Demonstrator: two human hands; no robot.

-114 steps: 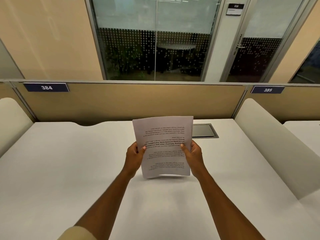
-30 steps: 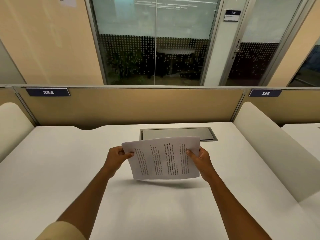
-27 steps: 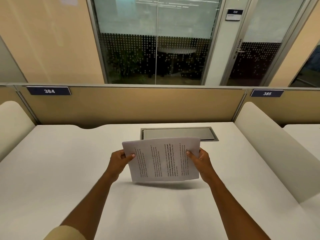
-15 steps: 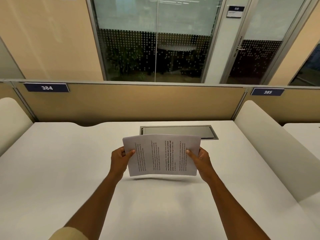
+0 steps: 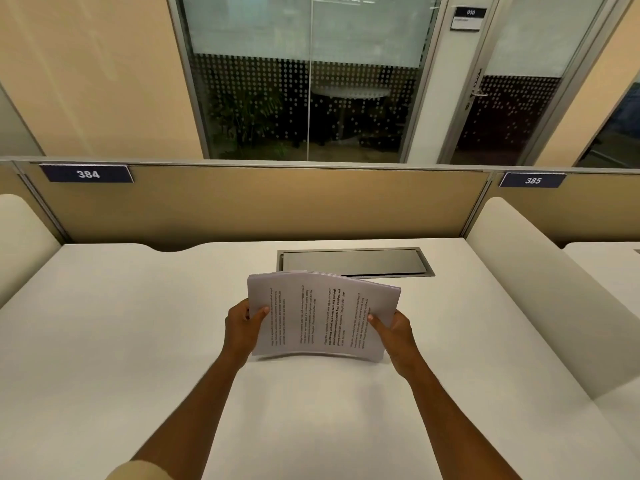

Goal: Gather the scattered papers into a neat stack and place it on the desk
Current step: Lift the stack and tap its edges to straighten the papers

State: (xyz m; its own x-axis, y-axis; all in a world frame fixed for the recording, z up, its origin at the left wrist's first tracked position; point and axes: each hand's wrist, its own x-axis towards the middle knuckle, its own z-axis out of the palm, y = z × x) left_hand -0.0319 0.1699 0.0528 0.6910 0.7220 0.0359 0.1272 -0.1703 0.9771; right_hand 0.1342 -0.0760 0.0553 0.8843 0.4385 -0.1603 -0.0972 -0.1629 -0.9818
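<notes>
Stack of printed papers point(image 5: 323, 315), held landscape and bowed upward, lower edge just above or touching the white desk point(image 5: 138, 341) (contact unclear). Left hand point(image 5: 242, 327) gripping the left short edge, thumb on top; right hand point(image 5: 394, 336) gripping the right edge likewise. Risk: sheets fanning or slipping if either pinch loosens while the bow persists. Fingers behind the sheets hidden; print too small to read. Grey cable-hatch lid point(image 5: 356, 262) beyond.
</notes>
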